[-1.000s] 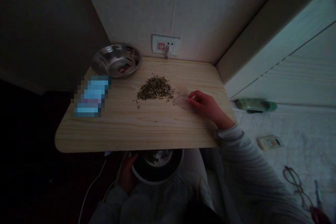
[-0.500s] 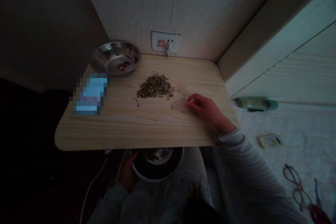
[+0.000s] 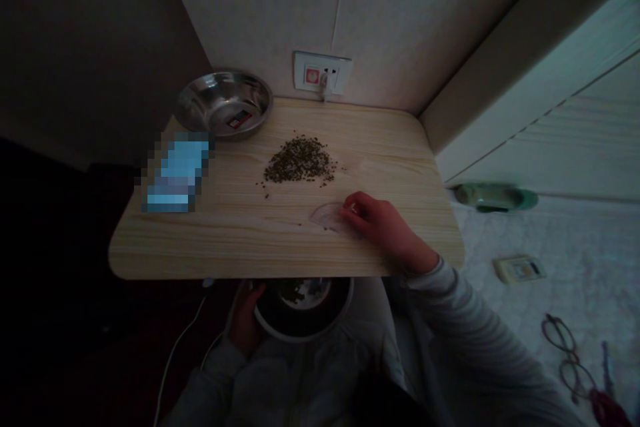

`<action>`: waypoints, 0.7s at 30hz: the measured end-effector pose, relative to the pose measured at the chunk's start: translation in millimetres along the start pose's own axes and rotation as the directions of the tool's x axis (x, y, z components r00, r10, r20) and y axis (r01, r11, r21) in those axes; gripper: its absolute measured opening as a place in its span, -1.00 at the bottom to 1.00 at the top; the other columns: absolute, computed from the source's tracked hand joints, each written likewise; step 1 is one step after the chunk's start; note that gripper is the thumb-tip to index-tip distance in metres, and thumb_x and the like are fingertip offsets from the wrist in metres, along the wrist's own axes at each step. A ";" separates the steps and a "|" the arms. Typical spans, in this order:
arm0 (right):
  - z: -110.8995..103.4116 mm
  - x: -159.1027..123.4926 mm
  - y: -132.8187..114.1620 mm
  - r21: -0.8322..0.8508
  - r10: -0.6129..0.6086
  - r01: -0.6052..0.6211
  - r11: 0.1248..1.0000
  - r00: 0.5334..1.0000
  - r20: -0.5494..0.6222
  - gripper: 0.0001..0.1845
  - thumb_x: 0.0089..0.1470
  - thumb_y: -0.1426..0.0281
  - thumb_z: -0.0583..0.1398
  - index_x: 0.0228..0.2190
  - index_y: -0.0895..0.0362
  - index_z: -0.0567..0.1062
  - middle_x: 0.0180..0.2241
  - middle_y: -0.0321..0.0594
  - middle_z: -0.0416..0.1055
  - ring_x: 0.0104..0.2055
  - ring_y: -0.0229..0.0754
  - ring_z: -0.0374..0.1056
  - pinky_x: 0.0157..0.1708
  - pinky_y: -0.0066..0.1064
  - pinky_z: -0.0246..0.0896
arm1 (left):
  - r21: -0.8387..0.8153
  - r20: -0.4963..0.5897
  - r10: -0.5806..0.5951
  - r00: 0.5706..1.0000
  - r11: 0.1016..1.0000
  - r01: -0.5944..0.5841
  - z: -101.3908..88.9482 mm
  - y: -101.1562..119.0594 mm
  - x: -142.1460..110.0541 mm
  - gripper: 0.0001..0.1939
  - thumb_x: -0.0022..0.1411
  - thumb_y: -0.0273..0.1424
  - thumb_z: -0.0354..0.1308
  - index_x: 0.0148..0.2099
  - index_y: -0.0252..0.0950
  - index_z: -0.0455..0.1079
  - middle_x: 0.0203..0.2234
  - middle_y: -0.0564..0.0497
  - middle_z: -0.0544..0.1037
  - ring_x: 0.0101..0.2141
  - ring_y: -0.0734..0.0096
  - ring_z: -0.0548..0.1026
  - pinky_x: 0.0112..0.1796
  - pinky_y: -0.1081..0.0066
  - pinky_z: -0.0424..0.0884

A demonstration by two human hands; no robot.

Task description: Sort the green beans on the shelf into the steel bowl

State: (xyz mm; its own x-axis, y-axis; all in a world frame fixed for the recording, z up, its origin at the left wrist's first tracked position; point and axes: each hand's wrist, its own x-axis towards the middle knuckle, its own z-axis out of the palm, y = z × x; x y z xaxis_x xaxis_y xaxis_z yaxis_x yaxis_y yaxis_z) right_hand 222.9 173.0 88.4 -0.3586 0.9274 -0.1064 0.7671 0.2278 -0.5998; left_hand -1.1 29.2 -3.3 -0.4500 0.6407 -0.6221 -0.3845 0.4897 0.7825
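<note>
Between the thumb and fingers of my right hand [image 3: 375, 223] is a clear half-round plastic piece [image 3: 327, 215] that resembles a protractor. It rests low over the wooden tabletop [image 3: 210, 247], with a few dark grains by its edge. Behind it lies a loose pile of small dark green-brown grains [image 3: 300, 161]. Below the table's front edge, my left hand [image 3: 247, 317] grips the left side of a round bowl [image 3: 300, 335], dark inside with a pale rim. Some grains and a whitish patch show in the bowl; the tabletop hides its far side.
A steel bowl [image 3: 225, 103] stands at the table's back left, beside a blurred-out phone [image 3: 175, 173]. A plug sits in the wall socket [image 3: 323, 73]. To the right, a green object [image 3: 495, 197], a small pale box [image 3: 520, 269] and glasses [image 3: 560, 333] lie on white bedding.
My right hand has drawn the clear half-round piece toward the table's front edge and slightly left. The left hand keeps its grip on the bowl. The view has shifted slightly.
</note>
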 end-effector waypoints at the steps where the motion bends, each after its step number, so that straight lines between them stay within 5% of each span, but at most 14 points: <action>1: 1.3 -1.0 -1.9 -0.007 -0.003 0.003 1.000 1.000 0.010 -0.81 0.07 0.28 0.08 -0.34 0.14 0.37 -0.58 -0.33 0.34 -0.55 -0.30 0.20 -0.52 -0.49 0.00 | -0.002 0.003 0.006 1.000 1.000 -0.006 -0.3 -0.8 0.3 -0.90 -0.28 -0.46 0.25 -0.60 -0.19 0.39 -0.53 0.00 0.50 -0.04 0.01 0.35 0.05 0.12 0.12; 7: 11.1 -10.4 -9.3 -0.066 -0.080 0.082 0.994 0.996 0.035 -0.81 0.09 0.27 0.08 -0.34 0.13 0.37 -0.55 -0.27 0.37 -0.50 -0.25 0.24 -0.46 -0.46 0.04 | 0.075 0.047 0.115 0.992 0.990 -0.119 -3.9 -4.1 2.6 -0.79 -0.45 -0.47 0.29 -0.60 -0.17 0.42 -0.38 -0.01 0.55 0.04 -0.06 0.27 0.10 0.15 0.03; 14: 23.0 -22.9 -17.1 -0.101 -0.169 0.177 0.979 0.982 0.078 -0.80 0.10 0.27 0.08 -0.35 0.14 0.39 -0.54 -0.24 0.38 -0.47 -0.22 0.23 -0.41 -0.42 0.05 | 0.076 0.005 0.056 0.998 0.995 -0.056 -7.5 -10.2 4.6 -0.76 -0.47 -0.48 0.29 -0.58 -0.18 0.41 -0.43 -0.03 0.54 0.04 -0.08 0.26 0.08 0.11 0.07; 21: 28.2 -34.9 -26.0 -0.045 -0.227 0.236 0.971 0.963 0.144 -0.82 0.11 0.29 0.08 -0.38 0.15 0.38 -0.53 -0.26 0.38 -0.47 -0.23 0.22 -0.32 -0.36 0.07 | -0.022 0.040 -0.083 0.996 0.996 0.084 9.6 13.5 -9.6 -0.90 -0.24 -0.34 0.23 -0.63 -0.20 0.36 -0.51 -0.05 0.52 0.02 0.00 0.29 0.05 0.17 0.12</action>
State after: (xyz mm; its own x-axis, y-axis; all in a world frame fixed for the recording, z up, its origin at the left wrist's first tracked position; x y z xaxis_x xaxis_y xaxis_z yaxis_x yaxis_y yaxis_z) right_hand 200.5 126.3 85.3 -0.5962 0.7989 -0.0798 0.6839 0.4533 -0.5717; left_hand 5.8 35.4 13.5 -0.3839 0.6214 -0.6830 -0.4382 0.5285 0.7271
